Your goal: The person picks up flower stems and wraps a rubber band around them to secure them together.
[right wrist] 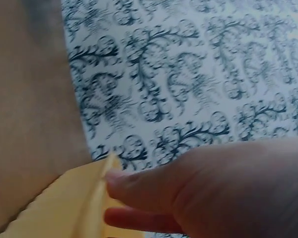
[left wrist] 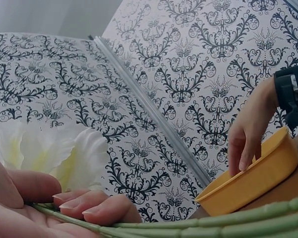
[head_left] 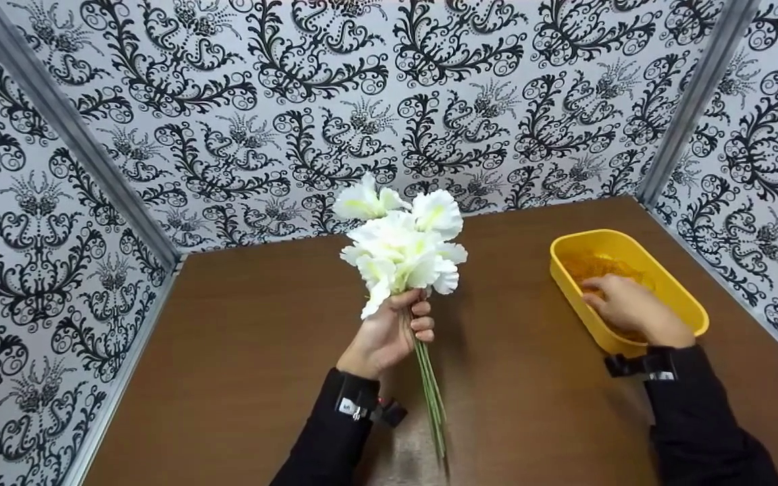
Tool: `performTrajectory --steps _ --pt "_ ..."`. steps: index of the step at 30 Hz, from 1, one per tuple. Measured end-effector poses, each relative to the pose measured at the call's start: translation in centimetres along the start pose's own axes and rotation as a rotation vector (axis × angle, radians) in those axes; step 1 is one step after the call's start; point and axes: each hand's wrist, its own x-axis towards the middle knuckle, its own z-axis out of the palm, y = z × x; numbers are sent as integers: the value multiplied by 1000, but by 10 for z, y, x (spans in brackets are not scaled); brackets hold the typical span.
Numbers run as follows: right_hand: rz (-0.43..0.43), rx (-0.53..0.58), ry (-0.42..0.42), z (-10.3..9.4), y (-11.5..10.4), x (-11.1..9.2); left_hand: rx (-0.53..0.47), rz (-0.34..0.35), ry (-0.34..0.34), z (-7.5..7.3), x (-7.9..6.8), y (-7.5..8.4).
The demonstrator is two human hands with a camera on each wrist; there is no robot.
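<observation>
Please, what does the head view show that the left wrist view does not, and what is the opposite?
Only head view: the orange mesh-like contents of the yellow container, and the left wristband.
Only left wrist view: a plain grey area above the patterned panels.
Both: left grip around green stems, white flowers, yellow container, right grip partly inside it, patterned panels.

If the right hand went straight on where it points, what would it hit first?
Probably the orange, mesh-like material inside the yellow tray: the fingers of the right hand point down into the tray. Whether they already touch it is unclear.
</observation>
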Motion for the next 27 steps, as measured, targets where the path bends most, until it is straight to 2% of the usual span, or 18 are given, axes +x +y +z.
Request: performTrajectory --steps 3,6,14,27 --pt "-26 18 -18 4 5 1 1 -3 1 0 1 -1" --pt "-15 20 -25 3 10 -1 -1 0 -1 -1 1 -1" --pt "115 15 -135 0 25 -5 4 3 -1 0 1 -1" --pt "204 3 -129 2 29 -6 4 0 18 -2 1 -1"
